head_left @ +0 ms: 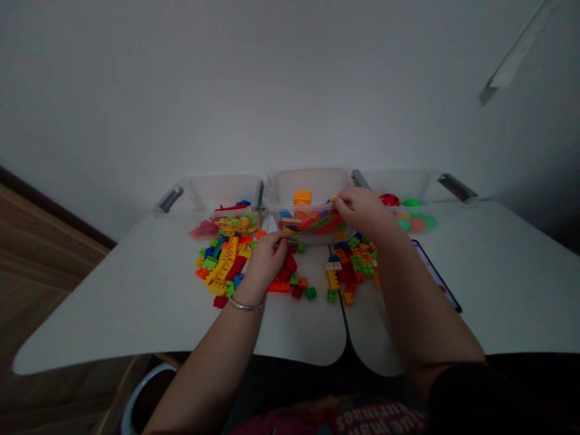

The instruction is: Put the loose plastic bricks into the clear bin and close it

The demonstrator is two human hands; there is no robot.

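My right hand (361,209) reaches over the front rim of the clear middle bin (312,175), its fingertips pinched with a small yellow brick (333,198) showing at them. Inside that bin lie mixed toy bricks, with an orange brick (302,197) standing highest. Low in front of the bin is my left hand (268,257), fingers drawn together over the loose bricks; what they hold, if anything, is hidden. Red bricks (285,269) lie just beside it. A heap of yellow, green and red bricks (222,266) spreads to its left, and another heap (356,260) sits below my right hand.
Flanking the middle bin are a left clear bin (226,181) with colourful pieces and a right clear bin (399,181) with balls. A phone (437,275) lies beside my right forearm. Two white tabletops (299,338) meet at a dark gap. A wall rises behind.
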